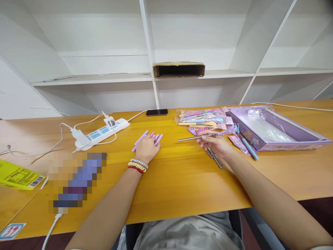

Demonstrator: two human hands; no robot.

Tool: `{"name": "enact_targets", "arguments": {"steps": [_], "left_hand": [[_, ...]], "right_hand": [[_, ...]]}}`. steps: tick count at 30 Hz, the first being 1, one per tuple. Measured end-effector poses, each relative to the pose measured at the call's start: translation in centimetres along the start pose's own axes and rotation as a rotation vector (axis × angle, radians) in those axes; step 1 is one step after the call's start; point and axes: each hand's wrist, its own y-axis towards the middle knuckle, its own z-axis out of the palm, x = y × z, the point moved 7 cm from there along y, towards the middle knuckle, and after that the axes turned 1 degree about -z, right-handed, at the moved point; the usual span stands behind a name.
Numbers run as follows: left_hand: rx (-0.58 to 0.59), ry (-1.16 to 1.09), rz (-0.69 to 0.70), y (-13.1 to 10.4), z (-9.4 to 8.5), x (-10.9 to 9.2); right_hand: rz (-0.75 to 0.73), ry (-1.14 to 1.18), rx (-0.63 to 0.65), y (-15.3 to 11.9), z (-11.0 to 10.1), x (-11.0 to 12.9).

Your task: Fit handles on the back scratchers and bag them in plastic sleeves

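Observation:
Several purple and pink tubes (pixel 140 140) lie on the table under my left hand (pixel 147 149), whose fingers curl down over them. How firmly it grips them is partly hidden. My right hand (pixel 217 144) pinches a thin metal rod (pixel 189 138) that points left, held nearly level. Below that hand, more short metal rods (pixel 216 159) lie side by side on the wood. Just beyond it are purple and pink claw-shaped pieces (pixel 200 130). A back scratcher with a blue handle (pixel 249 147) rests to the right, across a small pink packet (pixel 238 143).
Clear bags of colourful back scratchers (pixel 203 117) lie behind my right hand, beside an open purple box (pixel 262 144). At left are a power strip (pixel 104 133) with cables, a blurred-out phone-like object (pixel 83 177) and a yellow packet (pixel 19 175). A black phone (pixel 156 112) lies by the shelf.

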Motion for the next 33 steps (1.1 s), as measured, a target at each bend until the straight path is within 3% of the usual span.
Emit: {"name": "enact_targets", "arguments": {"steps": [4,11,20,25,33], "left_hand": [[0.071,-0.045,0.021,-0.1,0.6,-0.3],[0.202,-0.154,0.192,-0.8,0.9,-3.1],[0.118,-0.278,0.255,-1.0,0.0,-4.0],[0.107,-0.283,0.256,-0.9,-0.1,-4.0],[0.128,-0.342,0.269,-1.1,-0.1,-4.3]], "right_hand": [[0.026,-0.002,0.012,0.1,0.1,-0.1],[0.090,0.020,-0.011,0.3,-0.1,-0.5],[0.086,0.047,-0.060,0.6,-0.7,-0.6],[0.031,0.166,-0.063,0.8,-1.0,-0.3],[0.061,0.180,-0.048,0.7,-1.0,-0.1]]}}
